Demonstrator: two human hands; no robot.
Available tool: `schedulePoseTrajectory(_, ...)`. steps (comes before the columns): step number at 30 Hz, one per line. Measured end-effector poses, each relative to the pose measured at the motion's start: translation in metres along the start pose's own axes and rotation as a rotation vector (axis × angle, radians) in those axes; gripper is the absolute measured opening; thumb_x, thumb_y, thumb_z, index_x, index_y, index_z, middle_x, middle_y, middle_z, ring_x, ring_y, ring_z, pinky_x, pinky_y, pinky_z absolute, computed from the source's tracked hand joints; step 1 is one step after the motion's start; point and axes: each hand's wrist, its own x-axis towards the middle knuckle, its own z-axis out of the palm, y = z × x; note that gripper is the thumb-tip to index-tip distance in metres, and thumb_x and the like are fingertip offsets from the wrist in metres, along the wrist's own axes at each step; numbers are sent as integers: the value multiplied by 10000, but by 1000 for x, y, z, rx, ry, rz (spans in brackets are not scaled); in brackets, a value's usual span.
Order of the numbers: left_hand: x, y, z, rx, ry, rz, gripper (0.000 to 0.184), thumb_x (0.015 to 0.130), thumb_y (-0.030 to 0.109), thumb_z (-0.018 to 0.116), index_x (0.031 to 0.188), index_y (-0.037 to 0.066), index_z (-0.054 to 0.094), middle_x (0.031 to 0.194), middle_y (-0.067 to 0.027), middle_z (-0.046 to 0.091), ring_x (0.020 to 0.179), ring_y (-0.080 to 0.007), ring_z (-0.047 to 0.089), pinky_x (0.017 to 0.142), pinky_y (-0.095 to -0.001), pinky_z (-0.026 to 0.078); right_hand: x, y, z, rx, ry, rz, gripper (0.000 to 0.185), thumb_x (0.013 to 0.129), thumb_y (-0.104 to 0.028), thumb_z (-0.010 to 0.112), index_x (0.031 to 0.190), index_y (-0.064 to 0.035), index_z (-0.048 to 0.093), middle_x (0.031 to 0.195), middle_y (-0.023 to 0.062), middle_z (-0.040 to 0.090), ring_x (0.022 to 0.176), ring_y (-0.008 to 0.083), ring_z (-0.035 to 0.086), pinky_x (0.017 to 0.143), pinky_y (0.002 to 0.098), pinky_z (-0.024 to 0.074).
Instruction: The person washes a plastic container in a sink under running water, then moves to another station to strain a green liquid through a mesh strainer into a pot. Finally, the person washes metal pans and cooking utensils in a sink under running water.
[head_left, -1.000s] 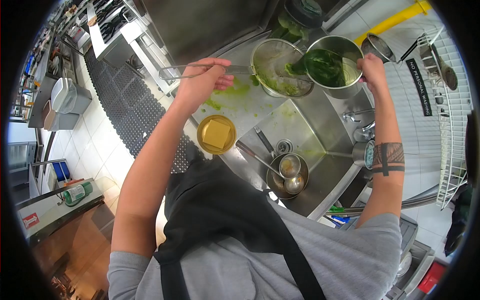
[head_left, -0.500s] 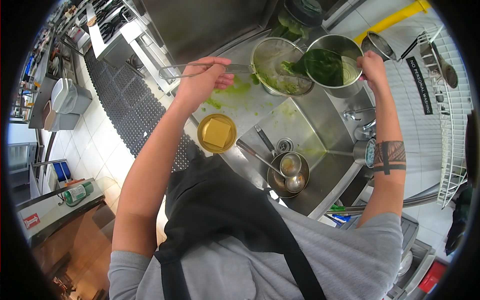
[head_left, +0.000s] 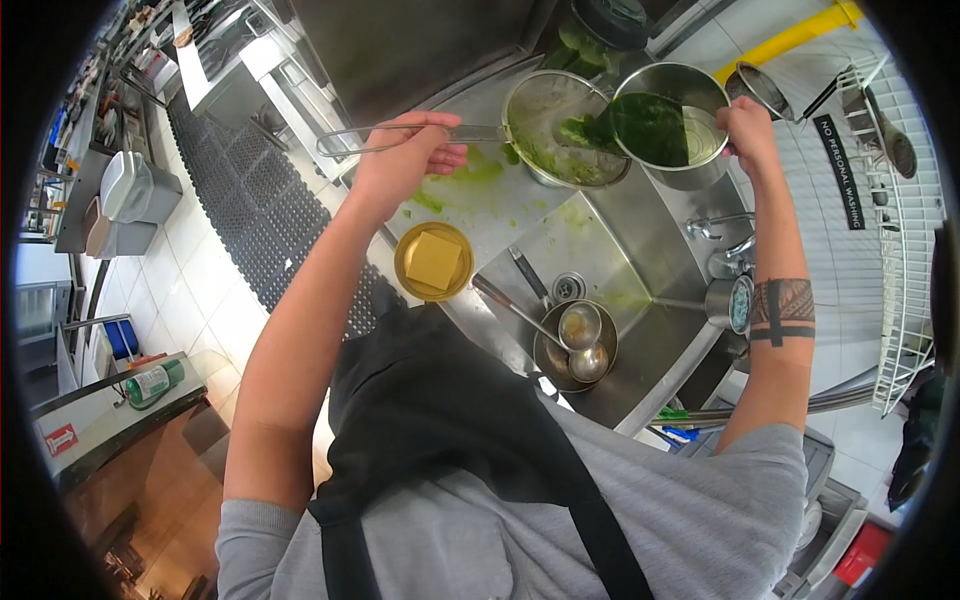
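My left hand [head_left: 405,165] is closed round the long wire handle of a mesh strainer [head_left: 540,105]. The strainer rests over a metal container [head_left: 548,180], mostly hidden below it. Tilted to the left, a metal pot [head_left: 700,178] is gripped at its far right side by my right hand [head_left: 748,132]. Dark green liquid [head_left: 645,128] runs over the pot's lip into the strainer, where green pulp clings to the mesh. Green splashes mark the steel counter [head_left: 500,215] below my left hand.
A round gold tin [head_left: 402,270] with a yellow sponge [head_left: 435,262] stands on the counter's near edge. In the sink [head_left: 640,330] lie a pan and ladles [head_left: 580,326]. Behind the strainer is a green-smeared blender jar [head_left: 575,55]. Faucet [head_left: 715,225] at right.
The pot has risen very slightly in view while the green liquid keeps pouring. My left hand and the strainer stay almost in place.
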Motion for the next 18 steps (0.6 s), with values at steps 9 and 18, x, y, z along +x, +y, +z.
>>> schedulePoseTrajectory(9,0,-7,-4,-37,-13,11,301,1004,165,558,1231,-14,643,1034,-184,722,946,-226,718,863,-324,582,4,0,-2,5,-4,-7,112,727,-26,627,813,-26,555,699,54,548,474,155,504,382,295,443)
schedulePoseTrajectory(18,1,-12,-7,-63,-10,-4,301,1003,158,555,1236,-14,637,1030,-180,723,956,-222,716,876,-321,580,5,-5,-4,-28,5,-13,89,732,-29,629,784,-34,557,680,47,539,464,150,494,388,296,441)
